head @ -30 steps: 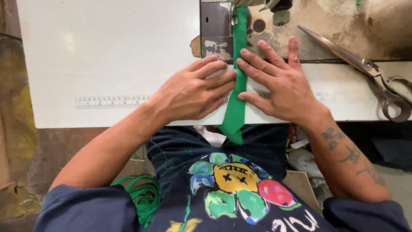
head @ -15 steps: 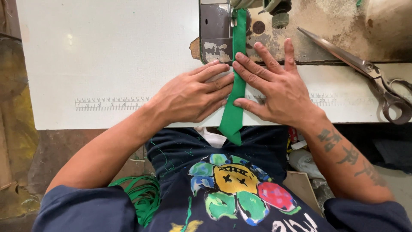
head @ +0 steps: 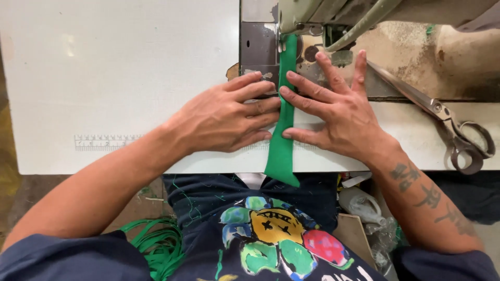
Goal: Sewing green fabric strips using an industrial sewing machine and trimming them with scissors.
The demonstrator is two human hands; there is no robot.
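On the white table [head: 130,78], both hands lie flat and open, left hand [head: 224,117] and right hand [head: 338,112] pressing a green fabric strip [head: 284,135] running under the sewing machine [head: 333,15]; scissors [head: 442,119] nearby

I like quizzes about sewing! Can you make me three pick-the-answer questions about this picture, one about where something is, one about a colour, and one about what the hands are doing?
1. Where are the scissors?
A. On the table to the right of the right hand
B. On the floor
C. Under the left hand

2. What colour is the fabric strip?
A. Red
B. Green
C. Yellow

3. How are the hands placed?
A. Both in fists
B. Lifted off the table
C. Flat, fingers spread, one on each side of the strip

Answers:
1. A, the scissors lie on the worn surface past the right hand.
2. B, the strip is bright green.
3. C, both palms face down and the fingertips meet at the strip.
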